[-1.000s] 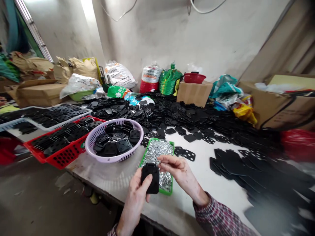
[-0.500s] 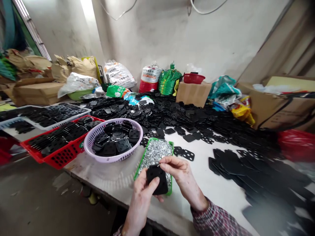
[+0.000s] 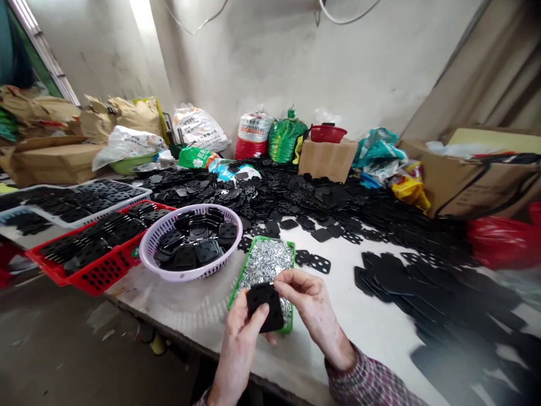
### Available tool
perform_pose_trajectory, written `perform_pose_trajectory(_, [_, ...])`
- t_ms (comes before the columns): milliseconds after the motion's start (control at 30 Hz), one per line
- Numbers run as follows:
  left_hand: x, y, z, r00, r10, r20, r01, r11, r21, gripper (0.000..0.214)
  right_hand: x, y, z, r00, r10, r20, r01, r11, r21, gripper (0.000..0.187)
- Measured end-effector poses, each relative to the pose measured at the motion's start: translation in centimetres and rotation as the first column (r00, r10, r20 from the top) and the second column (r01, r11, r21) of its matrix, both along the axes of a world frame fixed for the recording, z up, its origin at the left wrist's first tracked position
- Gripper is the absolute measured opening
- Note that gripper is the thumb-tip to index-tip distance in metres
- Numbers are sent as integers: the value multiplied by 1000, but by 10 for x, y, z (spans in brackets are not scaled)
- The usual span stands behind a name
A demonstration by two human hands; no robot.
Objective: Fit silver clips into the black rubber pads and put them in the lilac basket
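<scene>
Steadying a black plate over the green tray of metal clips, the left hand holds it while the right hand has its grip pinched at the plate's top edge, on something too small to tell.

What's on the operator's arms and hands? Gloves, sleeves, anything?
No gloves: the left hand and the right hand are both bare, as are the forearms below the cuffs. The long-sleeved shirt is a red, dark and pale check. The right sleeve shows most; the left sleeve is only a sliver at the bottom edge.
</scene>
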State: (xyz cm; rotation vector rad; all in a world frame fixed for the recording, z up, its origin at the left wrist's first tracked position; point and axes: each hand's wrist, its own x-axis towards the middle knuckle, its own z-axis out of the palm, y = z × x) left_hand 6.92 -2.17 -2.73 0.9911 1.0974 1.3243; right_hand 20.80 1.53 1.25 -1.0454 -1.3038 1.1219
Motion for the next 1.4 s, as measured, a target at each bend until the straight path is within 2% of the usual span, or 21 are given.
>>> perform_pose_trajectory(167, [-3,-2,1,980,46,-196,-47,999,-1,36,-1,-5,5,997,-11,78,10,1000,22,16])
perform_pose_trajectory(233, [-4,-2,-1,971,46,-234,-45,999,9,38,-5,-8,3,990,-57,131,46,995,85,17])
perform_pose_trajectory(300, [-4,-2,-3,971,94,-219,-93,996,11,41,-9,-11,-2,978,-111,176,77,978,192,15])
perform_pose_trajectory(367, [-5,-2,-4,986,135,-96,-137,990,-11,43,-11,-13,-8,964,-153,218,76,942,327,15])
perform_pose_trajectory(433, [-6,-1,-3,984,81,157,-73,996,-56,42,-11,-12,-14,942,-178,283,37,897,441,22])
perform_pose_trajectory(533, [-10,-2,-3,852,-121,510,169,984,-49,35,-7,-9,-20,871,-238,429,-44,833,551,27])
perform_pose_trajectory(633, [-15,-4,-12,741,-205,640,266,964,2,25,-5,-8,-22,821,-250,514,-131,793,595,29])
perform_pose_trajectory(800, [-25,-7,-32,679,-183,711,227,973,33,25,-6,-6,-22,804,-169,569,-239,786,570,31])
perform_pose_trajectory(867, [-29,-7,-34,676,-170,717,206,978,38,32,-3,0,-20,798,-155,582,-247,797,551,31])
perform_pose_trajectory(933, [-33,-7,-31,685,-171,709,193,980,51,44,1,11,-19,743,-174,646,-237,835,497,30])
perform_pose_trajectory(967, [-35,-6,-29,695,-161,701,177,983,51,49,3,18,-18,673,-178,718,-244,863,443,27])
perform_pose_trajectory(1033, [-37,-4,-25,721,-113,683,115,992,43,52,4,29,-19,439,-138,888,-303,907,291,19])
perform_pose_trajectory(1067, [-38,-3,-23,734,-83,674,80,996,36,51,3,34,-21,310,-103,945,-339,917,211,18])
perform_pose_trajectory(1100, [-39,-3,-21,745,-54,665,49,998,26,49,1,37,-24,213,-75,974,-364,919,151,18])
perform_pose_trajectory(1133, [-39,-2,-20,755,-34,654,31,999,17,47,-2,39,-27,157,-62,986,-377,918,118,18])
perform_pose_trajectory(1200, [-39,-1,-18,771,-28,636,28,1000,10,47,-8,40,-35,137,-74,988,-379,917,122,17])
perform_pose_trajectory(1333, [-39,-1,-16,783,-54,620,46,999,29,47,-8,38,-43,178,-105,978,-362,918,164,22])
perform_pose_trajectory(1367, [-39,-1,-16,787,-52,614,41,999,32,46,-6,38,-43,225,-99,969,-354,919,177,23])
perform_pose_trajectory(1400, [-39,-1,-16,795,-46,605,33,999,33,45,-4,38,-42,311,-81,947,-336,922,190,23])
